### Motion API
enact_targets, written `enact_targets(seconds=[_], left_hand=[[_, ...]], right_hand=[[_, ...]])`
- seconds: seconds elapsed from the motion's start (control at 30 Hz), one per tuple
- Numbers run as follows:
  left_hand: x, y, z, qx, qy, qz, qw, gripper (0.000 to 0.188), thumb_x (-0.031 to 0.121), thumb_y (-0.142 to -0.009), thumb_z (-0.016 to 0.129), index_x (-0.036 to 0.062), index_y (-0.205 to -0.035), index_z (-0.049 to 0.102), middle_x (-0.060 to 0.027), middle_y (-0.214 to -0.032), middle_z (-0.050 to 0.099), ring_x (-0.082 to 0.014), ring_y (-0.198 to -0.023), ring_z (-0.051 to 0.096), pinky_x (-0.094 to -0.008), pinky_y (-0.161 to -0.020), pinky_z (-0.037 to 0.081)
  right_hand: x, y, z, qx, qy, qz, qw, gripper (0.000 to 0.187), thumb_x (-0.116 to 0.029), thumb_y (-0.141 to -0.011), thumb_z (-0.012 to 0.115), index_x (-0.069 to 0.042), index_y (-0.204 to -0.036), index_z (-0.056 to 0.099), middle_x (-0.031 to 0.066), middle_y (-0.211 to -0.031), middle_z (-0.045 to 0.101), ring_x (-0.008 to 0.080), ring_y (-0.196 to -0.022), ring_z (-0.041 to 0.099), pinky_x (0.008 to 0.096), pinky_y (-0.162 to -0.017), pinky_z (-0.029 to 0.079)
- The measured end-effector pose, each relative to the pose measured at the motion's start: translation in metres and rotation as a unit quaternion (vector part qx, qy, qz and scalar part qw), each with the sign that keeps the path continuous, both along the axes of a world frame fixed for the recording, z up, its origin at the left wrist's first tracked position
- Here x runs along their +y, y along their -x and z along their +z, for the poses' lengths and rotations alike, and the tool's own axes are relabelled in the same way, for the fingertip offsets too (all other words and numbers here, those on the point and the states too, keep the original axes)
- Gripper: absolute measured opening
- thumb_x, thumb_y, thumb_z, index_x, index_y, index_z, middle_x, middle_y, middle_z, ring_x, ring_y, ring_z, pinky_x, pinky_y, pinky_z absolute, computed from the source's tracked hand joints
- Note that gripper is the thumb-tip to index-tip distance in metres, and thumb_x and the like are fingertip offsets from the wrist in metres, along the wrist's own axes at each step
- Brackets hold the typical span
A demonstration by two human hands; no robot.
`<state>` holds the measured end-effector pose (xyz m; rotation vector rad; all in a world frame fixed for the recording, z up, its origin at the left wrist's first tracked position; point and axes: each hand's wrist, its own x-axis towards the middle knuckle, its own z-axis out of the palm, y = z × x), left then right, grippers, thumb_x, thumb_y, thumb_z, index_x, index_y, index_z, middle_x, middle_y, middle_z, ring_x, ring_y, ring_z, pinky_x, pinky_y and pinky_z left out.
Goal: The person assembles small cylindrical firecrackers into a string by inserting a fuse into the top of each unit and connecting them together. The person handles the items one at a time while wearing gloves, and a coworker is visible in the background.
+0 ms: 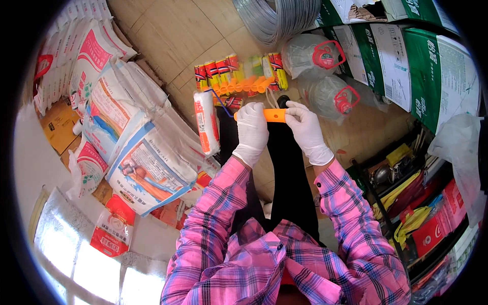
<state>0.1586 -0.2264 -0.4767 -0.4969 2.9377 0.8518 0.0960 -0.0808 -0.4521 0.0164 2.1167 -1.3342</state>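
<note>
A paint roller with an orange handle [275, 116] is held crosswise between my two gloved hands. My left hand [252, 128] wraps round the handle near the blue wire frame [223, 105]. The fingers of my right hand [307, 130] pinch the other end of the handle. Out to the left hangs the roller's white sleeve [206, 123], in a clear wrapper with red print. Just beyond my hands, several more rollers in yellow and red wrappers [277, 71] lie side by side on the floor, near a row of orange handles [247, 83].
Stacked white sacks [152, 165] fill the left side. At the back are a coil of grey wire [277, 20] and large clear bottles [325, 96] with red handles. Green and white cartons [427, 76] stand at right, above a dark rack [389, 223] of packages.
</note>
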Motion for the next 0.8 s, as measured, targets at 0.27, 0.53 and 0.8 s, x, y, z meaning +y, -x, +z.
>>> enact_targets(seconds=[0.27, 0.53, 0.8], left_hand=[[0.004, 0.004, -0.003, -0.001, -0.036, -0.015, 0.999, 0.026, 0.0, -0.072, 0.058, 0.0044, -0.097, 0.052, -0.014, -0.092, 0.054, -0.0338, -0.087, 0.051, -0.0429, -0.078, 0.041], [0.005, 0.012, 0.005, -0.009, -0.099, -0.008, 0.995, 0.032, -0.001, -0.073, 0.061, 0.0005, -0.104, 0.057, -0.0168, -0.097, 0.059, -0.0343, -0.094, 0.056, -0.0437, -0.083, 0.044], [0.008, 0.0, 0.026, 0.043, -0.335, 0.085, 0.937, 0.041, 0.004, -0.084, 0.064, 0.0052, -0.124, 0.055, -0.0145, -0.1, 0.061, -0.0308, -0.093, 0.062, -0.0366, -0.082, 0.05]], right_hand=[[-0.005, 0.004, 0.019, -0.287, 0.15, -0.161, 0.932, 0.028, -0.008, -0.092, 0.053, 0.006, -0.114, 0.061, 0.0116, -0.116, 0.061, 0.0164, -0.1, 0.061, 0.0268, -0.09, 0.047], [-0.015, -0.014, 0.006, -0.187, 0.136, -0.148, 0.962, 0.029, 0.0, -0.089, 0.056, 0.009, -0.117, 0.055, 0.0104, -0.116, 0.058, 0.016, -0.104, 0.058, 0.027, -0.09, 0.048], [-0.023, -0.007, 0.009, 0.021, 0.047, -0.078, 0.996, 0.017, 0.001, -0.086, 0.057, 0.009, -0.101, 0.056, 0.0196, -0.125, 0.053, 0.0255, -0.108, 0.058, 0.0317, -0.092, 0.047]])
